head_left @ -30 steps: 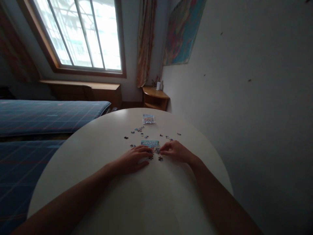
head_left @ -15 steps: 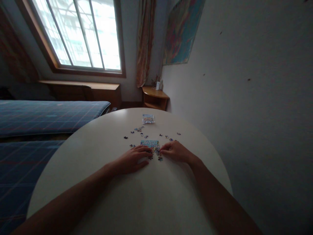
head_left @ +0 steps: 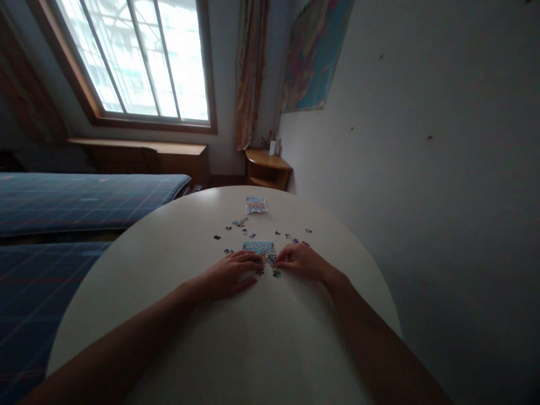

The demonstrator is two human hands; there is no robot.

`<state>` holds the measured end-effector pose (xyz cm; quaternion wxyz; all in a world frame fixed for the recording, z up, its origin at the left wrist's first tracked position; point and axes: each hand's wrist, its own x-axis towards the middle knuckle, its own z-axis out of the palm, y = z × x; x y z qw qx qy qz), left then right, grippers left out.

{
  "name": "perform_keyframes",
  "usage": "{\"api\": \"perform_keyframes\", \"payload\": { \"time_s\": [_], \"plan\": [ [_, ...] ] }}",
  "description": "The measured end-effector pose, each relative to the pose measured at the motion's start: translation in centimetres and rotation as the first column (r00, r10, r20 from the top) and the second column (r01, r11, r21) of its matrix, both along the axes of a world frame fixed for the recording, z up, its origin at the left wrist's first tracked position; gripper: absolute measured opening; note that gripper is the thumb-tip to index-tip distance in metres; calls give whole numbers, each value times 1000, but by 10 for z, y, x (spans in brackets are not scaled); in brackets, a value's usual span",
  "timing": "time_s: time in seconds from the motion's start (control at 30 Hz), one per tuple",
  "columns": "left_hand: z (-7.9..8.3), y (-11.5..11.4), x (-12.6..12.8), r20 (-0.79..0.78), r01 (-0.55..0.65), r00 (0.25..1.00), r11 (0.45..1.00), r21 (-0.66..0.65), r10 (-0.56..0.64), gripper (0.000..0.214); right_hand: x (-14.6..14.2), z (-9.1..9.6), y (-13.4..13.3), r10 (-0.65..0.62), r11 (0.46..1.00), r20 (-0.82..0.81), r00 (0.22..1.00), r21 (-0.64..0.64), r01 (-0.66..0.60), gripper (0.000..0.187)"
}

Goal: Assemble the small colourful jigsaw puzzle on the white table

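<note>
A partly joined jigsaw puzzle [head_left: 258, 246] with a light-blue upper part lies on the white round table [head_left: 253, 337]. My left hand [head_left: 230, 274] rests flat at its left side, fingers stretched over the lower left part and covering some of it. At the right edge, my right hand [head_left: 301, 261] has thumb and forefinger pinched on a small puzzle piece, mostly hidden by the fingertips. Just below those fingertips is a small group of pieces [head_left: 276, 274]. Loose puzzle pieces [head_left: 239, 223] are scattered beyond the puzzle, to the left and right.
A small picture packet [head_left: 256, 205] lies toward the table's far edge. Left of the table is a bed with a blue checked mattress [head_left: 84, 197]. The wall [head_left: 422, 214] runs close on the right. A wooden corner shelf [head_left: 268, 160] stands behind the table.
My right hand's fingertips have shifted very slightly at the puzzle's right edge. My left hand and the loose pieces stay where they were.
</note>
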<state>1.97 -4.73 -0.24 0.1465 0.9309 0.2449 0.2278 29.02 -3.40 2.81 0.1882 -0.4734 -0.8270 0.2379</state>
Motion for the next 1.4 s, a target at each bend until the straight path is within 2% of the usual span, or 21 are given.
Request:
{"api": "perform_keyframes", "payload": {
  "time_s": [0.13,0.57,0.9,1.07,1.2,1.4],
  "plan": [
    [1,-1,0,3,-4,1000,1000,-2,4,33,-1,0,1,21,1000,12,1000,7,-21,12],
    [3,-2,1,-26,-14,1000,1000,-3,14,34,-2,2,-1,-33,999,25,999,13,33,10],
    [3,-1,1,-3,4,1000,1000,-12,-4,33,-9,2,-3,-55,996,40,998,72,52,13],
    [4,-3,2,-24,-12,1000,1000,-14,12,33,-5,6,-4,-66,997,36,997,39,65,13],
    [4,-3,1,-26,-15,1000,1000,3,15,32,3,15,-8,-26,996,57,998,-78,31,15],
    [1,0,1,-40,-1,999,1000,16,1,32,4,21,-12,81,995,107,991,-67,-74,18]
  ]
}}
